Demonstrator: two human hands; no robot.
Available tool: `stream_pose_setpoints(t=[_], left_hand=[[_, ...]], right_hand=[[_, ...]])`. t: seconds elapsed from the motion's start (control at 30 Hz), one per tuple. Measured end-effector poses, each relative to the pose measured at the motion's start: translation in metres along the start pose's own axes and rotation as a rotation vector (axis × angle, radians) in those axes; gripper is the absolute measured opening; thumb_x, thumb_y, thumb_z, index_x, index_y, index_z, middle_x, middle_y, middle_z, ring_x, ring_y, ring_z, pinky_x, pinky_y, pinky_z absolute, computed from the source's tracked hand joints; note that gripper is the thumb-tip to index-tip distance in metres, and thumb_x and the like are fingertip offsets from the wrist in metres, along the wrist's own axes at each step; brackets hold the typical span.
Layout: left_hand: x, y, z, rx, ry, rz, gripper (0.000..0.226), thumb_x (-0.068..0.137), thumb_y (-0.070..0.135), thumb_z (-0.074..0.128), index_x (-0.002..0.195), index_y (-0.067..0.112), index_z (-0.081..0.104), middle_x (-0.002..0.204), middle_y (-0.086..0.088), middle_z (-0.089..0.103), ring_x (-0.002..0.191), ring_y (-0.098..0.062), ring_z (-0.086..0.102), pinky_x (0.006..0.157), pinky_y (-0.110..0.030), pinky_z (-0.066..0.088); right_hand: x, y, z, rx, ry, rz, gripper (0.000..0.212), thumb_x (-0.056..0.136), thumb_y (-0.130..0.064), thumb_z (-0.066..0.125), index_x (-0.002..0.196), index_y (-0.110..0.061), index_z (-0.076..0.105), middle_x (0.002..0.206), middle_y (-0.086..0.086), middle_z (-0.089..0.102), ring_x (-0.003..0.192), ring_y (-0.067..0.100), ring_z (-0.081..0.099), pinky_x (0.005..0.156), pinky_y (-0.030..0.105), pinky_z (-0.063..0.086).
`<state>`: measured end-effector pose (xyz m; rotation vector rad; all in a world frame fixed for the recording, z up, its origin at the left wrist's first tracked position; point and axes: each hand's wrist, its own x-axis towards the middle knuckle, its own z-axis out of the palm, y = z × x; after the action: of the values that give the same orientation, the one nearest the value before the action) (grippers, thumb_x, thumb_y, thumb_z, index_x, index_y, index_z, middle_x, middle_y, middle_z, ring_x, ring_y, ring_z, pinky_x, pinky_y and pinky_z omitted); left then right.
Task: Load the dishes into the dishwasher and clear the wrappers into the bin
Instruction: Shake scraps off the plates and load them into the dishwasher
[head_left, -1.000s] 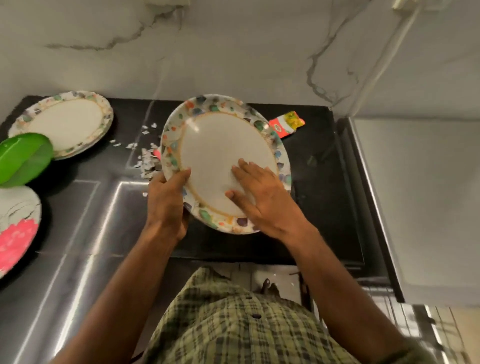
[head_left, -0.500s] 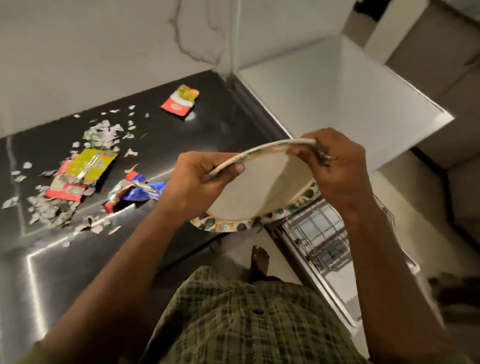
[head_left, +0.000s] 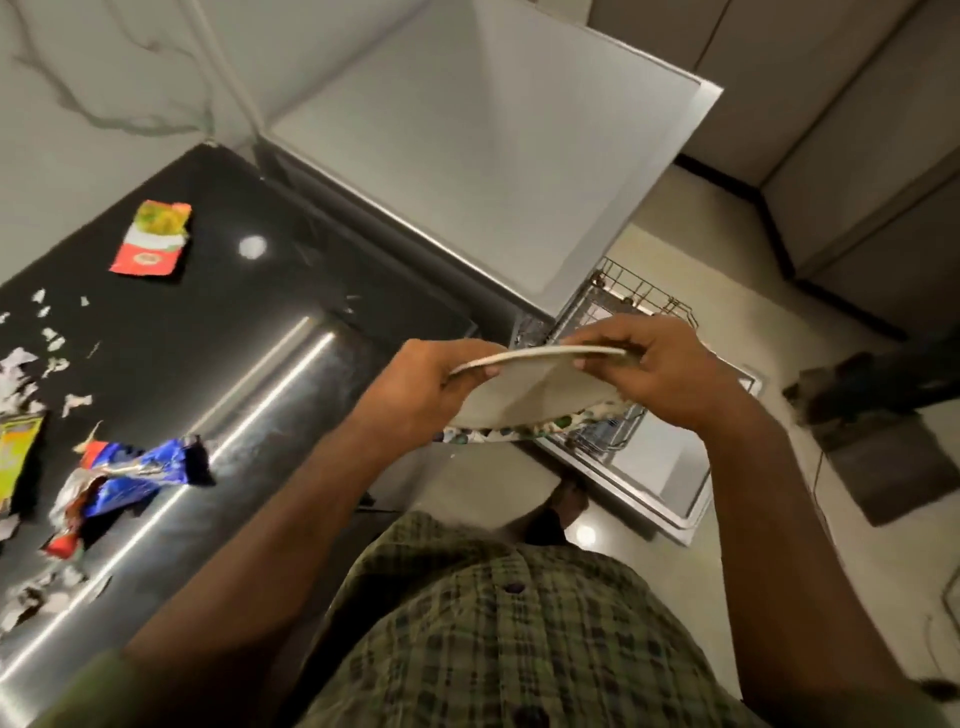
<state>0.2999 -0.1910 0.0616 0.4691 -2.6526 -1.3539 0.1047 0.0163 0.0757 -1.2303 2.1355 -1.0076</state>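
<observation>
Both hands hold a patterned-rim white plate (head_left: 524, 395), tilted nearly on edge, in the air over the open dishwasher's wire rack (head_left: 623, 301). My left hand (head_left: 421, 384) grips its left rim and my right hand (head_left: 660, 364) grips its right rim. On the black counter (head_left: 260, 332) lie a red and yellow wrapper (head_left: 153, 239), a crumpled blue and silver wrapper (head_left: 124, 473), a yellow wrapper (head_left: 15, 452) at the left edge and several torn paper scraps (head_left: 31, 374).
The open dishwasher door (head_left: 660, 467) juts over the floor at lower right. A grey appliance top (head_left: 467, 145) adjoins the counter. A dark mat (head_left: 883, 462) lies on the floor at right. My bare foot (head_left: 566, 499) stands beside the door.
The view has swung right, off the counter and toward the dishwasher. The plate has moved right in both hands and now hangs over the rack.
</observation>
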Motion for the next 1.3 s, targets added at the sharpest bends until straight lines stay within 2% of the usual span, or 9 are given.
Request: stream_pose_setpoints(t=[0.1,0.23,0.43,0.6,0.73,0.9,1.0,1.2,1.3], left_hand=[[0.035,0.01,0.039,0.117,-0.14,0.035,0.03,0.102,0.023,0.064,0.127,0.037,0.073,0.105,0.013,0.079,0.089,-0.004,0.071,0.079,-0.023,0.055],[0.077,0.009,0.08,0.179,-0.236,0.003,0.024,0.103,0.039,0.055,0.122,0.038,0.07,0.098,0.015,0.075,0.088,-0.009,0.068,0.077,-0.035,0.054],[0.134,-0.006,0.14,0.161,-0.366,-0.19,0.024,0.105,0.018,0.055,0.116,0.033,0.069,0.099,0.01,0.07,0.094,-0.015,0.066,0.078,-0.033,0.051],[0.184,-0.015,0.209,0.252,-0.274,-0.238,0.048,0.09,0.013,0.045,0.123,0.034,0.073,0.122,0.007,0.073,0.117,-0.021,0.064,0.103,-0.046,0.05],[0.223,-0.047,0.268,0.194,-0.117,-0.208,0.036,0.087,0.014,0.057,0.109,0.032,0.079,0.118,0.009,0.07,0.117,-0.019,0.062,0.107,-0.05,0.046],[0.273,-0.097,0.332,0.043,0.104,-0.167,0.015,0.086,0.028,0.066,0.099,0.032,0.072,0.128,0.003,0.063,0.133,-0.021,0.052,0.111,-0.05,0.042],[0.306,-0.111,0.363,-0.013,0.159,-0.099,0.015,0.092,0.006,0.069,0.103,0.015,0.072,0.138,-0.006,0.055,0.14,-0.027,0.047,0.113,-0.027,0.04],[0.393,-0.11,0.405,-0.116,0.303,0.07,0.014,0.102,0.007,0.059,0.112,0.013,0.067,0.144,-0.011,0.051,0.142,-0.026,0.045,0.106,-0.013,0.045],[0.446,-0.123,0.422,-0.137,0.34,0.18,0.023,0.103,0.005,0.053,0.116,0.02,0.065,0.132,-0.022,0.058,0.13,-0.036,0.056,0.109,-0.038,0.052]], right_hand=[[0.001,0.028,-0.011,0.014,-0.174,0.184,0.028,0.096,-0.011,0.074,0.113,-0.033,0.082,0.098,-0.026,0.076,0.095,-0.009,0.067,0.079,0.01,0.048],[-0.007,0.084,-0.023,0.151,-0.09,0.325,0.023,0.097,-0.006,0.072,0.109,-0.022,0.084,0.104,-0.021,0.078,0.097,-0.01,0.068,0.081,0.005,0.047],[-0.023,0.17,-0.043,0.226,0.024,0.459,0.032,0.096,-0.005,0.073,0.113,-0.03,0.08,0.094,-0.043,0.07,0.096,-0.014,0.067,0.082,0.008,0.048],[-0.024,0.228,-0.035,0.034,0.106,0.507,0.033,0.1,-0.009,0.067,0.122,-0.03,0.078,0.108,-0.018,0.072,0.098,0.01,0.066,0.089,0.033,0.054],[-0.016,0.276,-0.015,-0.034,0.209,0.7,0.045,0.09,-0.002,0.068,0.124,-0.03,0.077,0.116,0.002,0.075,0.102,0.027,0.069,0.088,0.036,0.054],[-0.012,0.337,0.014,0.027,0.456,0.833,0.043,0.091,0.003,0.069,0.124,-0.023,0.078,0.111,-0.007,0.074,0.096,0.017,0.069,0.088,0.011,0.045],[0.002,0.373,0.02,0.015,0.557,0.847,0.043,0.096,0.003,0.066,0.124,-0.026,0.077,0.107,-0.015,0.068,0.09,0.002,0.058,0.079,-0.006,0.035],[0.046,0.442,-0.009,-0.05,0.764,0.723,0.038,0.1,0.002,0.059,0.127,-0.02,0.074,0.115,-0.002,0.076,0.095,0.014,0.067,0.086,0.017,0.047],[0.069,0.476,-0.033,-0.088,0.791,0.68,0.038,0.102,-0.003,0.056,0.131,-0.023,0.073,0.11,-0.007,0.073,0.096,0.011,0.064,0.083,0.02,0.045]])
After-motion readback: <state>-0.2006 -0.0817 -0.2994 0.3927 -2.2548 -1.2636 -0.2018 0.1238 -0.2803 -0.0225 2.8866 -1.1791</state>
